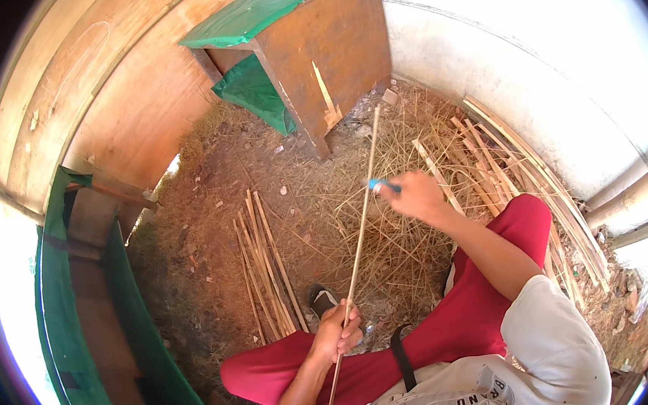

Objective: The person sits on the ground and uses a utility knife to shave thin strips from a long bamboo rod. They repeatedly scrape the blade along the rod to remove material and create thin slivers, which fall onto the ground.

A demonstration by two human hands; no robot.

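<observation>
The left hand (338,332) is closed in a fist around the lower part of a long thin bamboo strip (362,218), just above the red trousers (456,329) of the seated person. The right hand (417,195) is closed too, and it holds a small tool with a blue handle (382,186) against the middle part of the strip. The strip runs from below the left fist up and a little to the right, toward the brown wooden box (327,46) with a green cover at the far wall. It looks very light, springy and easy to bend, and I think the edges can be sharp or give splinters, so a firm grip low on the strip, as the left hand has it, seems the good place. On the ground, left of the strip, lies a bundle of similar strips (268,271); dry shavings (404,257) cover the ground around, and more slats (535,178) lean along the white wall on the right.
</observation>
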